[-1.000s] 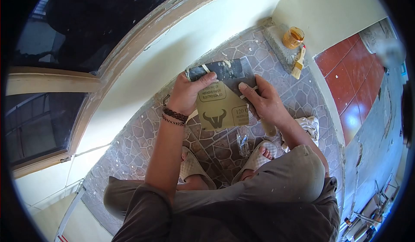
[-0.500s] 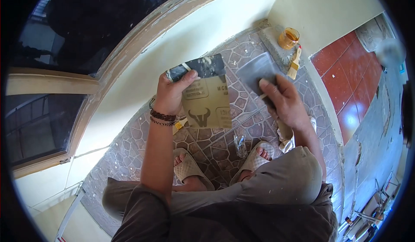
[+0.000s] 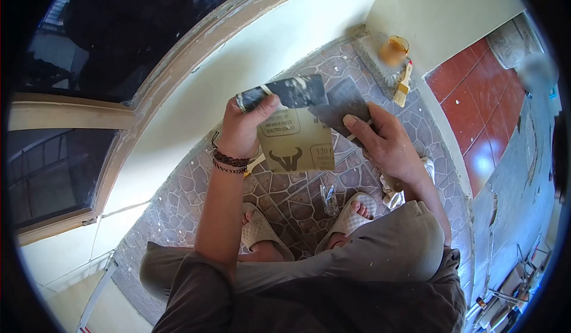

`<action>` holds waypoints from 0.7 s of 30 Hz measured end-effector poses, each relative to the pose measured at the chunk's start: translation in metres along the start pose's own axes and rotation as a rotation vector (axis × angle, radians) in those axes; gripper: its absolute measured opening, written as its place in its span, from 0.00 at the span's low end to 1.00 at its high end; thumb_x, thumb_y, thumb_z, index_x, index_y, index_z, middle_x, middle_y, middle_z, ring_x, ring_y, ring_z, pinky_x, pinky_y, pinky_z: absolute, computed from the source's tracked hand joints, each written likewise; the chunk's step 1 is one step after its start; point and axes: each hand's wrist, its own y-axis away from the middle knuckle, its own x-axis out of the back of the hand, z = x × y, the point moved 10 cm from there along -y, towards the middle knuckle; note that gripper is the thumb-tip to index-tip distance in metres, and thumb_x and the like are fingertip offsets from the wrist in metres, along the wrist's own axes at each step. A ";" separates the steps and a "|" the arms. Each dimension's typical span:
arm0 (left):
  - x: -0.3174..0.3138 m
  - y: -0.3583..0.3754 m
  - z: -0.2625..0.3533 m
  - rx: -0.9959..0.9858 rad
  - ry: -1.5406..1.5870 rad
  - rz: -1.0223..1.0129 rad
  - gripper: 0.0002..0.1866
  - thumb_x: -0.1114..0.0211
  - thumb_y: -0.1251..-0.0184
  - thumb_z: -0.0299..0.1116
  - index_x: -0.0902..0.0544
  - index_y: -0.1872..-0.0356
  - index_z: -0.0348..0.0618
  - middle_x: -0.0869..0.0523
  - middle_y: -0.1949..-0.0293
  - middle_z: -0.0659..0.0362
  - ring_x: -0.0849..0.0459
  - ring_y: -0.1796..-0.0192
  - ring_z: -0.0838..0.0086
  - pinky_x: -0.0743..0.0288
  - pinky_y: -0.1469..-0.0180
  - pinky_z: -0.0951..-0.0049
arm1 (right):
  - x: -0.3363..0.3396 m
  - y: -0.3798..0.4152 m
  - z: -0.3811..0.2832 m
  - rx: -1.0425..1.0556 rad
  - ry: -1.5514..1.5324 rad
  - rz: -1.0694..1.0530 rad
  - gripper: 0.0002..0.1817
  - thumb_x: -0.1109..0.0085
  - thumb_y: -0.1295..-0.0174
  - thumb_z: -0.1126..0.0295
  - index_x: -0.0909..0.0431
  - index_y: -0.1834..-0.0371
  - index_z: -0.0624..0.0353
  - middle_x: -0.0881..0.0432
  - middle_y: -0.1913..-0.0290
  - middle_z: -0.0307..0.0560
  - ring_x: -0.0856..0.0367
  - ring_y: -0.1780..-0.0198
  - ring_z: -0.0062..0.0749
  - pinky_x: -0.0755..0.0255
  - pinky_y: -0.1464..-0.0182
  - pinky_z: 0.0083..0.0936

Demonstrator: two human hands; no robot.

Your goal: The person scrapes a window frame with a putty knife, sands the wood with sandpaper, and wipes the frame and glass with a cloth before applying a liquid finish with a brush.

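Note:
My left hand (image 3: 247,122) is closed, its thumb on top of a dark flat scraper (image 3: 294,92) spotted with whitish residue. Beneath that scraper hangs a tan sheet of sandpaper (image 3: 300,148), printed with a bull's head and "120", held in the same hand. My right hand (image 3: 386,140) grips a second flat scraper (image 3: 345,104), grey and cleaner, with its thumb across the face. This grey blade's left edge meets or overlaps the speckled scraper's right end; contact is not certain. Fingers under both tools are partly hidden.
An amber container (image 3: 394,52) stands on a ledge beside a paintbrush (image 3: 404,85). Another brush (image 3: 254,163) shows partly behind my left wrist. Clear crumpled plastic (image 3: 329,199) lies between my feet on the stone-patterned floor (image 3: 297,208). A whitish cloth (image 3: 395,196) is below my right forearm.
The grey scraper has tilted and moved left and slightly down toward the speckled one. My left hand has shifted right with the sandpaper and its scraper, so the two blades now meet in view.

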 end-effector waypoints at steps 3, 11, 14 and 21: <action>-0.008 0.001 -0.006 -0.005 -0.214 -0.074 0.08 0.28 0.36 0.31 0.17 0.62 0.39 0.14 0.66 0.65 0.17 0.65 0.80 0.23 0.59 0.76 | 0.002 -0.003 0.004 -0.014 0.008 0.039 0.20 0.39 0.31 0.60 0.29 0.72 0.66 0.27 0.81 0.52 0.28 0.78 0.26 0.34 0.73 0.31; -0.030 0.005 0.001 -0.077 -0.219 -0.094 0.09 0.27 0.37 0.30 0.15 0.60 0.38 0.12 0.65 0.64 0.16 0.62 0.80 0.21 0.57 0.76 | 0.001 -0.007 -0.003 0.086 -0.059 0.055 0.21 0.39 0.31 0.60 0.31 0.74 0.65 0.27 0.83 0.50 0.27 0.80 0.26 0.34 0.76 0.30; -0.036 0.007 0.006 -0.108 -0.226 -0.069 0.09 0.28 0.36 0.29 0.15 0.59 0.37 0.12 0.65 0.63 0.15 0.63 0.80 0.20 0.57 0.76 | 0.002 -0.006 -0.009 0.110 0.003 0.055 0.21 0.39 0.31 0.61 0.32 0.74 0.65 0.27 0.82 0.55 0.26 0.79 0.37 0.34 0.75 0.34; -0.043 0.009 0.007 -0.117 -0.284 -0.071 0.08 0.30 0.36 0.24 0.18 0.58 0.39 0.14 0.64 0.63 0.16 0.62 0.78 0.20 0.57 0.75 | 0.010 0.005 -0.039 0.325 0.216 0.121 0.19 0.38 0.32 0.64 0.35 0.71 0.65 0.28 0.79 0.63 0.24 0.75 0.58 0.33 0.72 0.40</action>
